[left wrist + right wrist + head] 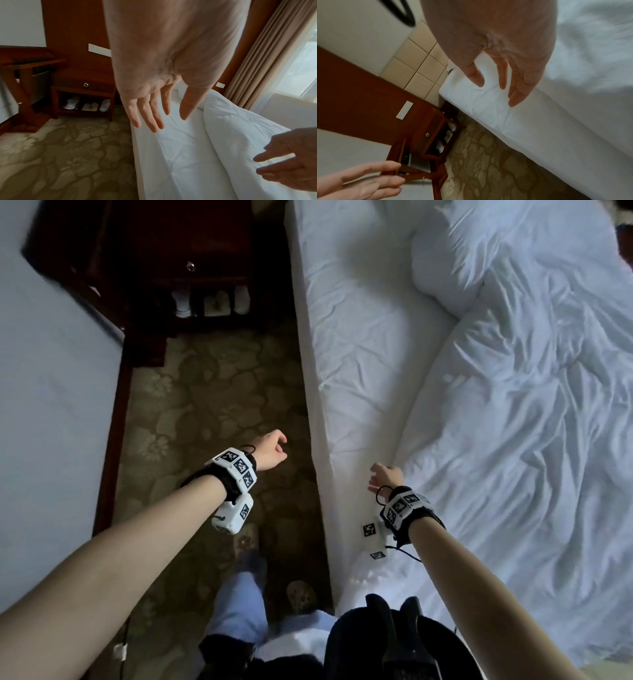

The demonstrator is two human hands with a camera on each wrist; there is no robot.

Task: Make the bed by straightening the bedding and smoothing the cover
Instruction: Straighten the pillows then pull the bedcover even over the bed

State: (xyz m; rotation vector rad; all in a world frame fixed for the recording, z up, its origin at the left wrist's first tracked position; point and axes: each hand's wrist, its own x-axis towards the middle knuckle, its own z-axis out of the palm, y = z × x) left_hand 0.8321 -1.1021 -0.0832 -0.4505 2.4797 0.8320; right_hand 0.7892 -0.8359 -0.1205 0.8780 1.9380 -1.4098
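A white bed fills the right half of the head view. Its fitted sheet (356, 330) lies bare and creased along the near side. A rumpled white duvet (513, 422) is bunched toward the far side, its edge curving across the sheet. A white pillow (455, 261) lies at the head end. My left hand (272, 448) hangs over the carpet beside the mattress edge, fingers straight and empty (150, 115). My right hand (385, 475) hovers just above the duvet's near edge, fingers extended and spread (505, 81), holding nothing.
A dark wooden nightstand (191, 268) with slippers (212, 301) on its lower shelf stands beside the headboard. Patterned carpet (212, 405) forms a narrow aisle between this bed and another white bed (51, 405) at left. Curtains (267, 54) and a window are beyond the bed.
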